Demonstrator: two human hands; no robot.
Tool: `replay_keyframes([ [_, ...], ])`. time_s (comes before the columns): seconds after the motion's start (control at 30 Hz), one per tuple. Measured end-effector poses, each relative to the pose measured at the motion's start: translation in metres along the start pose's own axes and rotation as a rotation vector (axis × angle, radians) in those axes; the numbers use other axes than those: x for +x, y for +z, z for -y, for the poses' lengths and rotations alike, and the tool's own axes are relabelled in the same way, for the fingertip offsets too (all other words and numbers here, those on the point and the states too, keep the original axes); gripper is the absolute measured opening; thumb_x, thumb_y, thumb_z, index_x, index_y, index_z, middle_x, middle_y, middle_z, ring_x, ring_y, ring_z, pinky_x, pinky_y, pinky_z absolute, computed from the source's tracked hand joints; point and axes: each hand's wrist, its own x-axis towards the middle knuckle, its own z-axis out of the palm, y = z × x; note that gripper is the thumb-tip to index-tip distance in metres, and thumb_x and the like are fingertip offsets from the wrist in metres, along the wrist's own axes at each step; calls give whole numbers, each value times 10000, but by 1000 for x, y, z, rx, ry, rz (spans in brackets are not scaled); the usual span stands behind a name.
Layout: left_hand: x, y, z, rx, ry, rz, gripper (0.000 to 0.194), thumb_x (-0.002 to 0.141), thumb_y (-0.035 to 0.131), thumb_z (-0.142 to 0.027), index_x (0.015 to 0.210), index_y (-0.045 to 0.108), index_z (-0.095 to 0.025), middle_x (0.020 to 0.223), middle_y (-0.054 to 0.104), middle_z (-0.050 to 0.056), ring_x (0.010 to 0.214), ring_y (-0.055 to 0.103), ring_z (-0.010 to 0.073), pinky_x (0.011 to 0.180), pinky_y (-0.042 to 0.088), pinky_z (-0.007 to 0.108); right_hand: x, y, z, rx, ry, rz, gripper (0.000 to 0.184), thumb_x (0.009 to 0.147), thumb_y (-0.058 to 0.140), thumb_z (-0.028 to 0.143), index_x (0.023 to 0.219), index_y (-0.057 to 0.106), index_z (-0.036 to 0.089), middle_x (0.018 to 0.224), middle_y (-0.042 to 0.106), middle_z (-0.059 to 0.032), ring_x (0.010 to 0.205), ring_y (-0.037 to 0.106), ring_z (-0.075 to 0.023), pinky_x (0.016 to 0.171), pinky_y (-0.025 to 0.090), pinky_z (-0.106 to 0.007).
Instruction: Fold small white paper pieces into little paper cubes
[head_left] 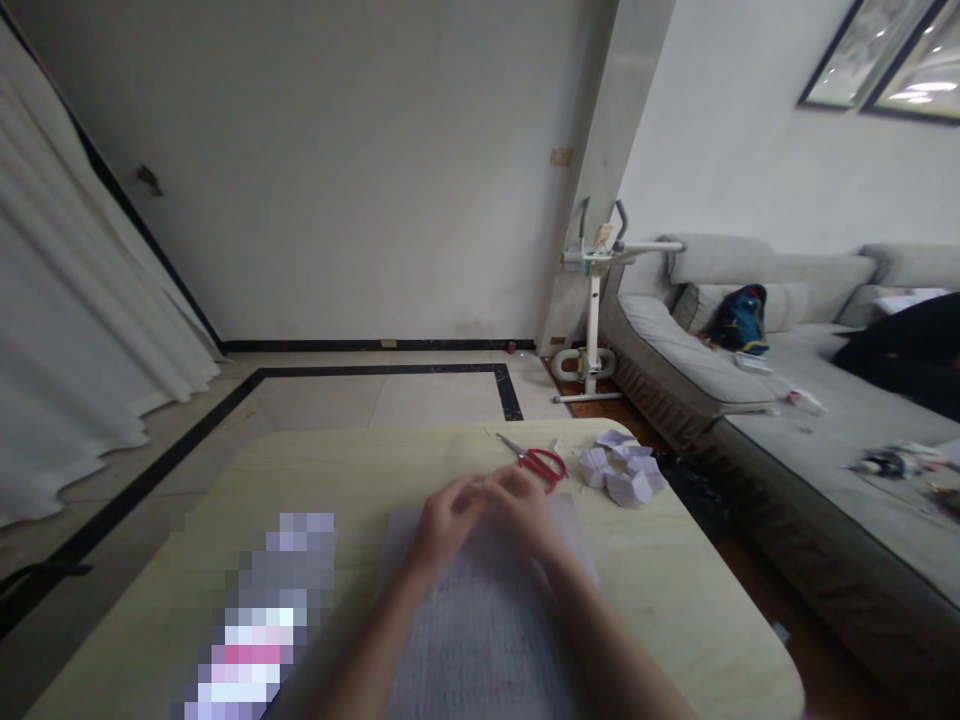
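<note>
My left hand (448, 515) and my right hand (525, 510) meet above a large sheet of paper (487, 640) covered in faint writing or print. The fingers of both hands are bent inward and pinched close together. Whatever lies between the fingertips is too small and blurred to make out. Just beyond my right hand rests a pair of scissors (544, 465) with red handles, blades pointing away to the left. To the right of them sits a cluster of folded pale lilac paper pieces (626, 468).
A light wooden table (675, 600) with rounded corners carries these things. On its left lies a pixelated object (259, 620). Right of the table stand a grey sofa (697, 375) with a blue backpack (741, 320) and a white exercise machine (592, 310). A white curtain (75, 300) hangs left.
</note>
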Motion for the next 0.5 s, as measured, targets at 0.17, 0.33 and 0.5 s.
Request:
replay_keyframes([
  [0.17, 1, -3, -4, -108, -56, 48, 389, 763, 618, -387, 1059, 632, -134, 1019, 695, 122, 926, 653, 252, 783, 522, 331, 1, -2, 1, -49, -81, 17, 189, 746, 643, 342, 739, 615, 155, 687, 615, -21, 651, 563, -148, 608, 442, -251],
  [0.33, 1, -4, -5, -160, -71, 32, 387, 768, 613, -383, 1062, 616, -131, 1029, 691, 125, 909, 658, 245, 772, 522, 328, 1, -1, 0, -74, -113, 7, 175, 759, 629, 330, 726, 612, 159, 676, 611, -17, 635, 556, -144, 595, 438, -250],
  [0.5, 2, -2, -1, -146, -76, 11, 391, 783, 587, -385, 1075, 600, -125, 1030, 686, 124, 921, 652, 240, 771, 517, 325, 1, 0, -3, -51, -101, -10, 149, 764, 625, 306, 764, 602, 159, 680, 608, -11, 633, 550, -138, 591, 433, -243],
])
